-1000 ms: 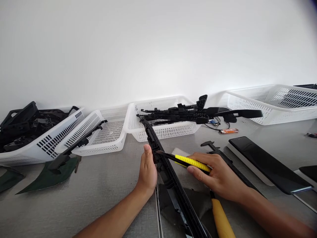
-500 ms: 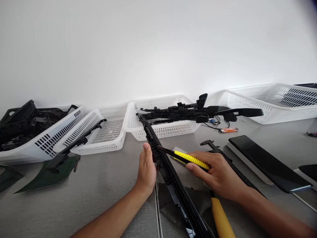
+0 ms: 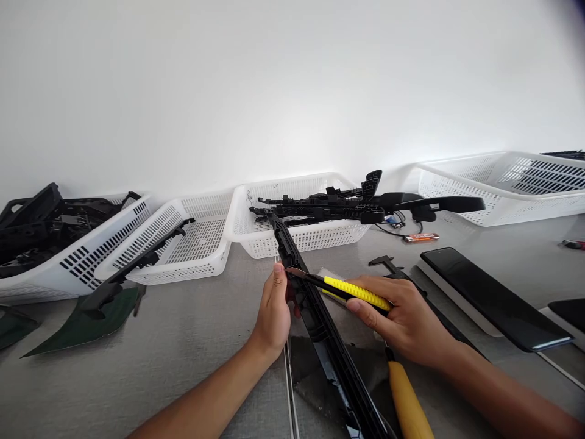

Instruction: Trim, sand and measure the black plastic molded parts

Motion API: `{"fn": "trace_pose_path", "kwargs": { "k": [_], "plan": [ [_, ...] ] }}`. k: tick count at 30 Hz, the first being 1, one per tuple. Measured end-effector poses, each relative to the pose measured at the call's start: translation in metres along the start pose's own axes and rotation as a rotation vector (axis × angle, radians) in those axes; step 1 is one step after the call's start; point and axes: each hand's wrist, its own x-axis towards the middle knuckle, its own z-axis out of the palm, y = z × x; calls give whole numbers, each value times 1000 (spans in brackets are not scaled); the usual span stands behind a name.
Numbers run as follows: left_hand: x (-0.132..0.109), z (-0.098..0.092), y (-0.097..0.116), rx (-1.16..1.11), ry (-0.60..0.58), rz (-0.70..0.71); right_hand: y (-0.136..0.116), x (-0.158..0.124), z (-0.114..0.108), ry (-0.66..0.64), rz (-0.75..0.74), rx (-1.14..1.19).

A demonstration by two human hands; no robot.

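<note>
My left hand [image 3: 273, 311] grips a long black plastic trim part [image 3: 320, 329] from its left side, thumb up along the edge. The part slants from the lower right up toward the middle basket. In my right hand [image 3: 402, 311] is a yellow and black utility knife [image 3: 356, 291], closed in the fingers. Its blade points left and lies across the part's ribbed face, the tip close to my left thumb. The fingers of my left hand behind the part are mostly hidden.
A white basket [image 3: 301, 242] holds several similar black parts. More white baskets stand left [image 3: 173, 275] and right [image 3: 525, 210]. A yellow-handled tool [image 3: 408, 402], a caliper [image 3: 388, 263], a black phone [image 3: 493, 299], an orange-labelled item [image 3: 421, 238] and green sheets [image 3: 86, 329] lie on the grey table.
The upper end of the trim part has swung slightly right. The knife blade has shifted across to the part's left edge, close to my left thumb. Both hands keep their holds.
</note>
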Motion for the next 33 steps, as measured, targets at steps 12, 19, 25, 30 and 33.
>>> {"fn": "trace_pose_path", "kwargs": {
  "k": [12, 19, 25, 30, 33],
  "plan": [
    [3, -7, -9, 31, -12, -3, 0, 1, -1, 13, 43, -9],
    [2, -5, -5, 21, -36, 24, -1, 1, -1, 11, -4, -6],
    [2, -6, -5, 73, 52, 5, 0, 1, -6, 32, 3, 5],
    [4, -8, -6, 28, 101, -41, 5, 1, -5, -32, -16, 13],
    [5, -7, -4, -49, 24, -53, 9, 2, -2, 16, -9, -34]
  ]
}}
